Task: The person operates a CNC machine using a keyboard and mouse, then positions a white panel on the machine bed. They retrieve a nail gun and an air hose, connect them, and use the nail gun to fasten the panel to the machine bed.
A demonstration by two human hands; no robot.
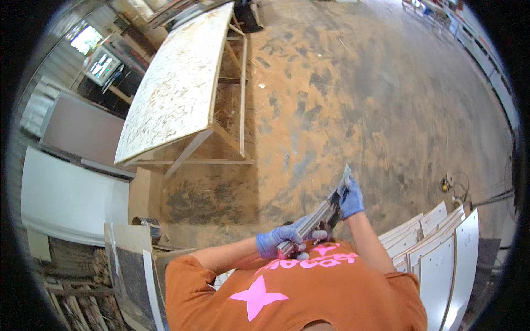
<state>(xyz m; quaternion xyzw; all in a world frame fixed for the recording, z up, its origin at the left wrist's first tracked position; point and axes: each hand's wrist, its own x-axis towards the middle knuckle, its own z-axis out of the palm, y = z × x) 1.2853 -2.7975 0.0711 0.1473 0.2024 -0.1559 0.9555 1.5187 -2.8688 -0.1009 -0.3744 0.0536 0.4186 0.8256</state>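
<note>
Close to my body, my left hand [274, 240], in a blue glove, is closed round the near end of a long grey metal piece [318, 218] with ridged sides and dark parts. Its exact kind is unclear. My right hand [352, 198], also gloved in blue, grips the far end. A pale, flat tip [345, 175] sticks up beside the right fingers. The piece slants up to the right across the front of my brown shirt, above the dusty floor. My palms and some fingers are hidden.
A large white-topped table [174, 83] on a wooden frame stands ahead to the left. White panels with small holes [436, 259] lean at my right. Boards [130, 265] and a tin [148, 225] are at my left. Cables [461, 190] lie on the floor [381, 110] at right.
</note>
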